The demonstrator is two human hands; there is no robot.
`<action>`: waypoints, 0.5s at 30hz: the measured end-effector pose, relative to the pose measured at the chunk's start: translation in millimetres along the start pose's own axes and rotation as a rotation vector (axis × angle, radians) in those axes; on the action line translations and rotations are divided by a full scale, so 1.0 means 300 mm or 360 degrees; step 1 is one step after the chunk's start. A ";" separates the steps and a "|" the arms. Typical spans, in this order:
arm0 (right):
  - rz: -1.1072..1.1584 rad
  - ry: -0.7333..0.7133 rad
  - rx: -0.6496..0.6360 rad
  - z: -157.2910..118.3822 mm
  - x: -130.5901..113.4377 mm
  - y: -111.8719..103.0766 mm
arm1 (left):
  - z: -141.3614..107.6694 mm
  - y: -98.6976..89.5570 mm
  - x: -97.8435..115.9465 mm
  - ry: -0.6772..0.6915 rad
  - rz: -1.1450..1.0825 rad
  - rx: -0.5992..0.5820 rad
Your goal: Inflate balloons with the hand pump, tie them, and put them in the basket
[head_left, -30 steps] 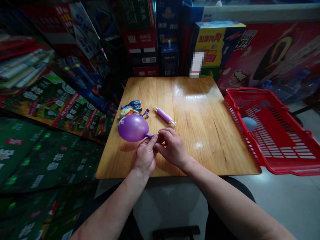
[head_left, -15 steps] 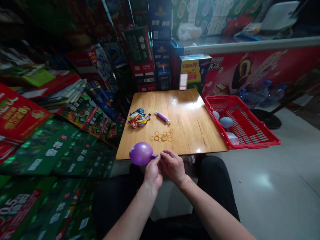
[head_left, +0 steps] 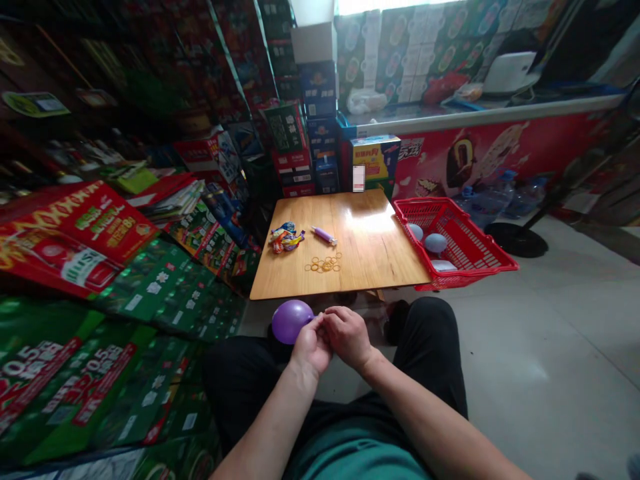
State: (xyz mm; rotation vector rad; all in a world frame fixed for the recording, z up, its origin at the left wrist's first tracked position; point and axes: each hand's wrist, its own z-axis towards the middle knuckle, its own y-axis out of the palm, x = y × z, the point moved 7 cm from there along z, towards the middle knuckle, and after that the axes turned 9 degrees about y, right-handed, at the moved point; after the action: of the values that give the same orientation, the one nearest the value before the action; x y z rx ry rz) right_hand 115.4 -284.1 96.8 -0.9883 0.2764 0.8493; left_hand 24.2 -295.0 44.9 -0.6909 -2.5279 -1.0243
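From the head camera, both hands sit at lower middle of the frame, over the person's lap and just short of the near edge of a wooden table (head_left: 370,253). The left hand (head_left: 313,345) is closed on the neck of an inflated purple balloon (head_left: 292,321). The neck is buried in the fingers, and the balloon body sits just beside the hand, toward the left of the frame, above black trousers (head_left: 430,347). The right hand (head_left: 347,337) curls in close, its fingers (head_left: 333,313) touching the left hand; whether they clench the neck too is hidden.

On the tabletop, toward the upper left, lies a small heap of deflated balloons (head_left: 286,238) in mixed colours. Just to its right is a purple-and-white hand pump (head_left: 324,235), lying on its side, and below that a loose scatter of rubber bands (head_left: 324,264).

A red plastic basket (head_left: 465,280) stands beside the table's right edge, with pale blue balloons (head_left: 436,243) inside it — and something white, too small to tell, near its front. Behind the table rise stacked cartons (head_left: 325,113), with a yellow-fronted box (head_left: 375,160) beside them; green-and-red cartons (head_left: 150,287) cover the left side.
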 end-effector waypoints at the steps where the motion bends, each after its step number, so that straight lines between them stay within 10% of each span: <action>1: -0.0009 -0.0024 0.0005 -0.005 -0.006 -0.001 | -0.006 -0.002 -0.001 0.0010 0.0009 -0.0007; 11: -0.0108 0.0394 -0.0196 -0.002 0.077 -0.003 | -0.093 -0.030 0.007 0.0294 0.0311 -0.0278; 15: 0.0041 0.0650 -0.0337 0.010 0.136 -0.001 | -0.142 -0.035 0.085 0.1024 0.1061 -0.0554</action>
State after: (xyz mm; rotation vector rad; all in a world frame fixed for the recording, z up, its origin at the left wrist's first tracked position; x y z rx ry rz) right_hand 141.9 -261.1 75.6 -1.3592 0.5559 0.7038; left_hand 2.2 -324.1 80.4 -1.0026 -1.4374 -1.1814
